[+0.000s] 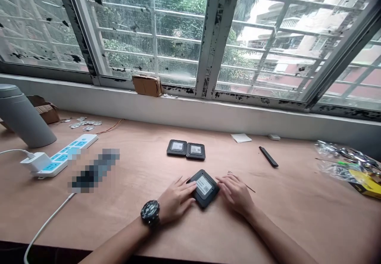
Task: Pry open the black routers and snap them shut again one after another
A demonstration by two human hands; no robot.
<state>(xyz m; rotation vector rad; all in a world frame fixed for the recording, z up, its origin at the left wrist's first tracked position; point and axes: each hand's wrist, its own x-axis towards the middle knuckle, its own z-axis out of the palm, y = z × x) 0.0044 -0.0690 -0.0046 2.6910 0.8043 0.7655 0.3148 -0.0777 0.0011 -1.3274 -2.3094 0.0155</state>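
Left hand (177, 198) rests open on the labelled black case (205, 189); near its right corner, I can't tell whether the right hand (235, 192) grips the thin rod (250, 188).

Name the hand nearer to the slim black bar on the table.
Right. The right hand lies below and left of the slim black bar in the picture; the left hand is farther left, on the other side of the black case between them.
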